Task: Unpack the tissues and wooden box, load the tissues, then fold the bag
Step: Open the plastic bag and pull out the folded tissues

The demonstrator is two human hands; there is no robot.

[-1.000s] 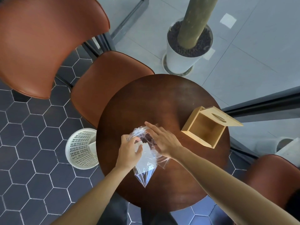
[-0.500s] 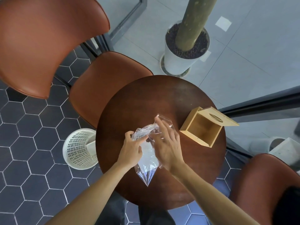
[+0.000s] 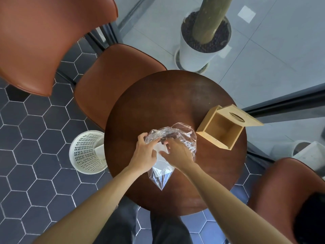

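Note:
A clear plastic bag lies crumpled on the round dark wooden table, its pointed corner towards me. White tissues show inside it between my hands. My left hand grips the bag's left edge near the mouth. My right hand reaches into the bag's opening with its fingers at the tissues; whether they grip them I cannot tell. The light wooden box stands at the table's right with its slotted lid swung open; its inside holds nothing.
Brown chairs stand to the left, upper left and lower right. A white perforated bin sits on the floor beside the table's left edge. A white planter with a trunk stands beyond the table.
My right hand has gone from lying on the bag into its opened mouth. The mouth has widened and puffed up towards the box. My left hand keeps its hold on the left edge.

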